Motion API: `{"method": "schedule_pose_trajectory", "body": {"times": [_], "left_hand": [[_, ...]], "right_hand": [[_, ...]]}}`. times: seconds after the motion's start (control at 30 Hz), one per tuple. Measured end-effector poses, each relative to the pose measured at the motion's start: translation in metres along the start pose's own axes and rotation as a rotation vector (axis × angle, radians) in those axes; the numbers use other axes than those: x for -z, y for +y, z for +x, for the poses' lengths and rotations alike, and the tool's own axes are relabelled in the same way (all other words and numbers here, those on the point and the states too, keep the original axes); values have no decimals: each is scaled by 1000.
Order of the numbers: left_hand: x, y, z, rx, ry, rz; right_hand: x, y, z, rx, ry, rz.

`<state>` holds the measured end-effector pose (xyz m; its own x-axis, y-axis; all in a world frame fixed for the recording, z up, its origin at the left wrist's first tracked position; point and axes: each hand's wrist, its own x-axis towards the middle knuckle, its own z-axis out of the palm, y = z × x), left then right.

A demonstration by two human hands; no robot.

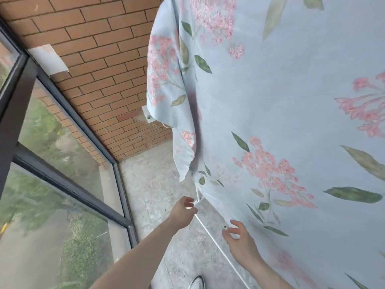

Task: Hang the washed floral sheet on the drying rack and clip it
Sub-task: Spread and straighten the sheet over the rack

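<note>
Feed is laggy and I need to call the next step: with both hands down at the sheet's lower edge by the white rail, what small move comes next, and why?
Probably pinch the floral sheet at its edge with the right hand, whose open fingers sit just short of it, while the left hand steadies the white rack rail.

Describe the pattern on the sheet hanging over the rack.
In the head view, the sheet is pale blue with pink flower clusters and green leaves.

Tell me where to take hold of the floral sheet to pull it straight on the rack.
Pinch the floral sheet along its free lower edge, between the left hand and right hand, coming from below: there it hangs just past the white rack bar, loose and unfolded.
</note>
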<state>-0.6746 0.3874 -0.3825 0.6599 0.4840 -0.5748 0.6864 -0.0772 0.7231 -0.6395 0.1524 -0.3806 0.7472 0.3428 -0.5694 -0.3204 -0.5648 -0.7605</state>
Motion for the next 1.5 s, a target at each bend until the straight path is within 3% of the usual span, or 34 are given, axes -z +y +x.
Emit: {"method": "schedule_pose_trajectory", "body": {"times": [0.13,0.23,0.4,0.6,0.67,0.8,1.03,1.13,1.23,1.37,1.43,1.5], "left_hand": [[25,70,8,-201,221,-123],[57,142,-11,-377,410,-281],[115,224,-25,-515,437,-400],[195,251,-23,-560,551,-442],[213,254,-24,-521,559,-385],[219,266,-27,-500,402,-144],[249,315,-33,-695,532,172],[275,336,-33,-700,590,215],[307,368,-38,-719,616,234],[346,434,-29,-702,545,59],[352,462,-20,-699,553,35],[340,478,-15,-668,519,173]], "right_hand": [[-19,-35,16,24,36,12],[-22,-81,12,146,80,35],[-11,-183,-4,384,136,32],[8,-268,-38,602,180,20],[13,-291,-51,699,210,-29],[24,-331,-65,909,304,-202],[71,-433,-98,1267,718,-577],[89,-463,-110,1250,849,-712],[106,-483,-119,1024,940,-902],[121,-494,-119,768,908,-997],[125,-495,-113,761,913,-991],[130,-497,-110,777,909,-893]]}}
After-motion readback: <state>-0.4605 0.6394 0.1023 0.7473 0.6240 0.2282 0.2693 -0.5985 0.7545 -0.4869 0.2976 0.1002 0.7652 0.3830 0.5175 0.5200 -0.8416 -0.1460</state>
